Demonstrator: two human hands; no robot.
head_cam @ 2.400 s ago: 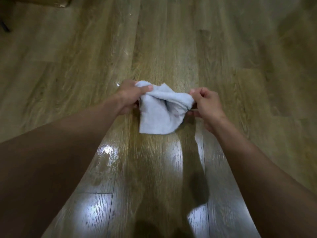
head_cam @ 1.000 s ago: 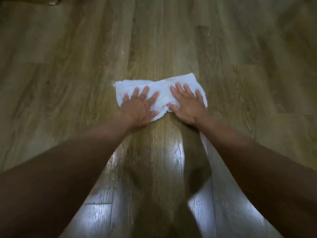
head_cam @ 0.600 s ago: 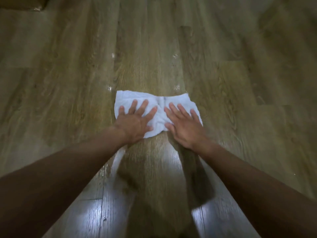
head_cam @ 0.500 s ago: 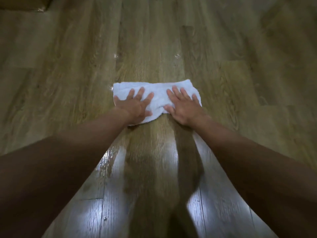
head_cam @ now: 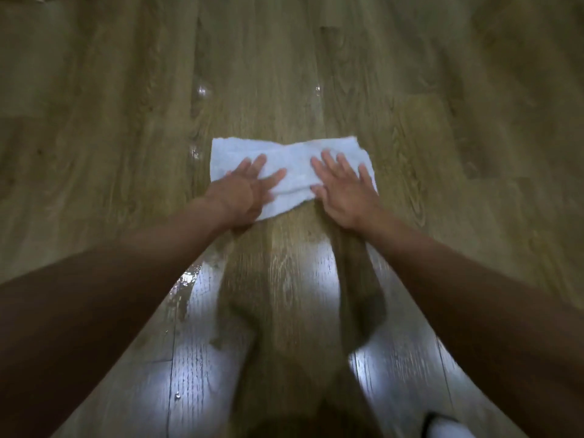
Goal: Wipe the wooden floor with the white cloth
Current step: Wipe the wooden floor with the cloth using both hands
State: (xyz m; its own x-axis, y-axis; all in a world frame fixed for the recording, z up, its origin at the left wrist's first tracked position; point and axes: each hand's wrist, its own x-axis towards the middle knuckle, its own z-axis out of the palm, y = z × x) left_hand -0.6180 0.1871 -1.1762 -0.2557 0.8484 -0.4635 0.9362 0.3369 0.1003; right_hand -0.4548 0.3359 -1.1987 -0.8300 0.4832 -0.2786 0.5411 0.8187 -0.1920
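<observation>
Pressing one white cloth (head_cam: 292,172) flat: left hand (head_cam: 245,192), right hand (head_cam: 344,191).

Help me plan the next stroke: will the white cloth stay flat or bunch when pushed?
Probably floppy: the white cloth creases between the left hand and right hand, so it may bunch. Likely slides easily; the wooden floor looks wet and glossy.

The wooden floor (head_cam: 442,74) carries a white cloth (head_cam: 294,159) spread flat. Water droplets (head_cam: 202,90) glisten beyond the cloth's left end, and a wet sheen (head_cam: 188,279) lies on its near side.
</observation>
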